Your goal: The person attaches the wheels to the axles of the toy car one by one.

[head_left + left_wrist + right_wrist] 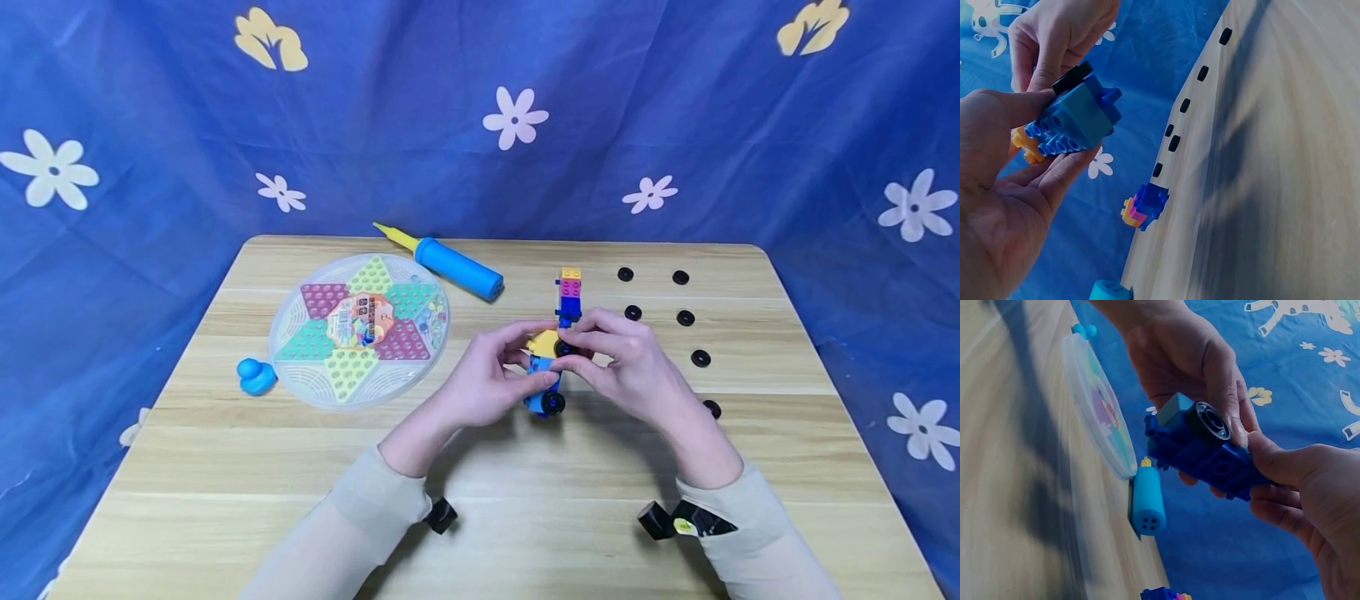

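Observation:
A toy block car (pixel 545 367) with a dark blue base, light blue blocks and a yellow block is held up above the table. My left hand (pixel 487 375) grips it from the left, thumb on the near side. One black wheel (pixel 1212 421) sits on the side of the base near one end. At the other end, my right hand (pixel 626 358) pinches a second black wheel (pixel 564 348) against the side of the car. In the right wrist view the right fingertips (pixel 1266 453) cover that wheel.
Several loose black wheels (pixel 686 317) lie on the right of the table. Beyond the hands stands another block vehicle (pixel 570 292) in orange, pink and blue. A blue pump (pixel 457 268), a round Chinese checkers board (pixel 300 379) and a blue rubber duck (pixel 257 379) lie left.

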Motion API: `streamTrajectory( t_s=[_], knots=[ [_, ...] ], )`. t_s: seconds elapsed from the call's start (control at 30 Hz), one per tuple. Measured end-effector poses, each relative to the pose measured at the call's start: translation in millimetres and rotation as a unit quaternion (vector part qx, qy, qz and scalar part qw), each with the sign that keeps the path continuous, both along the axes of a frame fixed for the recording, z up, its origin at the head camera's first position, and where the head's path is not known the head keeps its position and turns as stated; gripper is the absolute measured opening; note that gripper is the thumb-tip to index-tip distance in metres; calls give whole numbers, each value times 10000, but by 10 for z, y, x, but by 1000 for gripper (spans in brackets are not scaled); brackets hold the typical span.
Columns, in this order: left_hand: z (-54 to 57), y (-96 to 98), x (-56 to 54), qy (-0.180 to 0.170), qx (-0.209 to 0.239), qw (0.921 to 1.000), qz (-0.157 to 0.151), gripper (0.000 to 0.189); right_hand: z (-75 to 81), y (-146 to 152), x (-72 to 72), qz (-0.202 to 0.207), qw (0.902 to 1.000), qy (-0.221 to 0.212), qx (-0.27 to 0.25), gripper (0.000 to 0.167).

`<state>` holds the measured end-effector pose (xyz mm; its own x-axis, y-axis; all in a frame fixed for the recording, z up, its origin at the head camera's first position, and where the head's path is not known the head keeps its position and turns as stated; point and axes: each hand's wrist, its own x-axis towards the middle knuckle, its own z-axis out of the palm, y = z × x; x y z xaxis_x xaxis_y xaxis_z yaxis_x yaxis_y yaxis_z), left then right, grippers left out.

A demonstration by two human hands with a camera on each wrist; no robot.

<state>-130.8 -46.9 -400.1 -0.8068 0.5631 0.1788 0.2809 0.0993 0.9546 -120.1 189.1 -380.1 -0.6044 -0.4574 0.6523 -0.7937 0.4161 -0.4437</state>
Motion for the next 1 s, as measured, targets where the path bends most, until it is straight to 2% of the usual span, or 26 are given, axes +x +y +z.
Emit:
streamTrajectory(
  t_s=[0.1, 0.33, 0.47, 0.57, 0.77, 1.0],
  knots=[
    [-2, -14, -1, 44, -72, 10000, 6, 59, -28, -8, 4, -53, 9997, -125, -192, 35],
    [-9, -17, -10, -154, 30, 9999, 28, 65, -73, -36, 4, -160, 9968, -211, -748, 34],
    [-7, -14, -11, -228, 90, 9994, 243, 74, -79, -37, 17, -131, 9952, -215, -944, 37],
    [-5, -21, -8, -204, 10, 9986, 480, 70, -89, -32, 32, -122, 9946, -206, -1010, 39],
    [-4, -71, -8, 142, -442, 9947, 920, 51, -110, 0, 65, -4, 9903, -455, -1310, 43],
    [13, -133, -23, 902, -741, 9889, 914, 44, -130, 51, 106, 76, 9784, -1475, -1446, 50]
  ],
)
